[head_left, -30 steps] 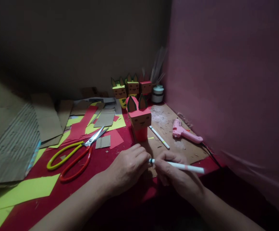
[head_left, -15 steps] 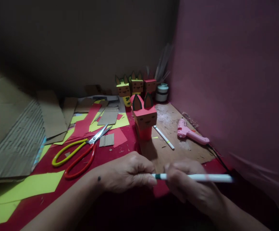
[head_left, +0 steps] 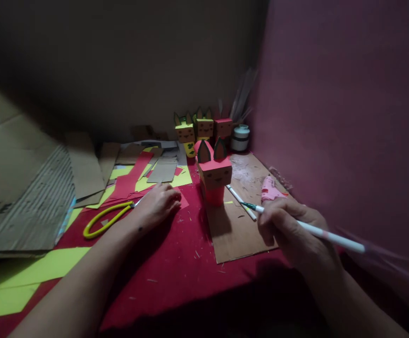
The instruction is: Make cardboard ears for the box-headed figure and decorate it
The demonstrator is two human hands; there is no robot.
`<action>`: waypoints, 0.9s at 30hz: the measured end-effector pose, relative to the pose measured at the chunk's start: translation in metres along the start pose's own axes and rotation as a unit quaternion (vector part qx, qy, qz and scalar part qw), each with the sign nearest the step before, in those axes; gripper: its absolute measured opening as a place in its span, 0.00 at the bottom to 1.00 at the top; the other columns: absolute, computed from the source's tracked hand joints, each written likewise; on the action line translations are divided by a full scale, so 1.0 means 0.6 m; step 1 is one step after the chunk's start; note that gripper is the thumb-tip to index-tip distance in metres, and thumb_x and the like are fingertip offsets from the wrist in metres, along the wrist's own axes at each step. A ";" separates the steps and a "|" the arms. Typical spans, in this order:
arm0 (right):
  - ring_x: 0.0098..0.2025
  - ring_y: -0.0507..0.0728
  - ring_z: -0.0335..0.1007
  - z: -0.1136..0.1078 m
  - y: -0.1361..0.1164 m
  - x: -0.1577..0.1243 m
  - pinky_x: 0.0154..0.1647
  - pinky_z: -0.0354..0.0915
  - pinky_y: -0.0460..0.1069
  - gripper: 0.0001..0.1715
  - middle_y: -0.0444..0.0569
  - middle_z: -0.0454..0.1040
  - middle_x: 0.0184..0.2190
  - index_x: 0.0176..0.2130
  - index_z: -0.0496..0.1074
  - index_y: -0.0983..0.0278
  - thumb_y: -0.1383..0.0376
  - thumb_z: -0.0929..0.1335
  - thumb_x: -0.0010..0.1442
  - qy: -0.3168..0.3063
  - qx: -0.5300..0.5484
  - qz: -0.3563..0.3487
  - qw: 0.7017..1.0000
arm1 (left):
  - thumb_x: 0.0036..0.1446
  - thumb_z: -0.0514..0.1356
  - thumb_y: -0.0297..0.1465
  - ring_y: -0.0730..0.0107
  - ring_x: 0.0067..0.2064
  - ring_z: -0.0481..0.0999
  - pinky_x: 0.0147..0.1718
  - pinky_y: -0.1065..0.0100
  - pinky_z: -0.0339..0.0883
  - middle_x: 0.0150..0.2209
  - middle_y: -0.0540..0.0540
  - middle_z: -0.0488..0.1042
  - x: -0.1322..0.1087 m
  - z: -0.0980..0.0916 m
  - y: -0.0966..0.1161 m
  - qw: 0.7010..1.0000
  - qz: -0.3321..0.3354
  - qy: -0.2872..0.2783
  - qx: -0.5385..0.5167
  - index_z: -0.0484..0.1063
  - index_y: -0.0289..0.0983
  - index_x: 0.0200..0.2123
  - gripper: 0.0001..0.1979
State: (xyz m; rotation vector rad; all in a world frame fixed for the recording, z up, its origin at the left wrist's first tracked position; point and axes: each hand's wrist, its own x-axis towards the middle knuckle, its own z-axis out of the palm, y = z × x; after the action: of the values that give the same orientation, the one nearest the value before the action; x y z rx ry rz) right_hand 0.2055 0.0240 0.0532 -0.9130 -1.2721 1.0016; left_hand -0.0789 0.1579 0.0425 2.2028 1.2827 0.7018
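Observation:
My right hand (head_left: pixel 292 230) is closed around a white marker (head_left: pixel 334 237), its dark green tip pointing left over the board. My left hand (head_left: pixel 160 202) rests low over the red cloth, fingers curled down and together. It covers the blades and red handle of the scissors, whose yellow handle loop (head_left: pixel 107 220) shows, and the spot where a small cardboard square lay. Whatever is under those fingers is hidden. Between the hands stands a box-headed figure (head_left: pixel 214 176) with a red top, pointed ears and a drawn face.
A second white marker (head_left: pixel 233 193) lies on the brown board (head_left: pixel 239 239). A pink glue gun (head_left: pixel 271 188) is partly behind my right hand. Similar figures (head_left: pixel 204 126) and a pale jar (head_left: pixel 240 138) stand at the back. Cardboard (head_left: pixel 24 188) and yellow paper (head_left: pixel 45 265) lie left.
My hands have parted. The left moved forward and left, over the scissors and cardboard square. The right moved up and right with the marker, whose green tip now shows.

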 end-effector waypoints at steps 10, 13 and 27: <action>0.20 0.50 0.63 -0.008 0.018 0.015 0.23 0.57 0.47 0.18 0.42 0.71 0.17 0.29 0.80 0.61 0.54 0.73 0.65 -0.002 0.038 -0.003 0.999 | 0.48 0.68 0.31 0.50 0.52 0.79 0.50 0.52 0.74 0.53 0.38 0.79 0.027 0.062 0.088 0.971 0.014 -0.059 -0.233 0.73 0.37 0.53 0.26; 0.20 0.50 0.62 -0.011 0.021 0.017 0.22 0.57 0.46 0.17 0.42 0.71 0.18 0.29 0.80 0.62 0.54 0.73 0.65 -0.003 0.041 -0.003 0.999 | 0.43 0.71 0.29 0.50 0.48 0.79 0.46 0.52 0.75 0.47 0.39 0.81 0.042 0.087 0.089 0.961 -0.003 -0.045 -0.273 0.74 0.37 0.46 0.23; 0.22 0.51 0.67 0.013 -0.010 0.055 0.25 0.62 0.47 0.04 0.40 0.73 0.20 0.41 0.79 0.58 0.63 0.71 0.66 -0.021 0.105 -0.057 0.993 | 0.42 0.73 0.29 0.59 0.41 0.78 0.41 0.60 0.73 0.40 0.44 0.80 0.030 0.053 0.128 0.924 -0.032 0.028 -0.381 0.73 0.36 0.43 0.22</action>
State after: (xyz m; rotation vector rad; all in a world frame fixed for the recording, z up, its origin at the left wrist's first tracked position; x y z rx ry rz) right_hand 0.1990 0.0535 0.0698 -0.6536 -1.2148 1.0462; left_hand -0.0021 0.1356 0.0715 1.5032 0.8809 1.0309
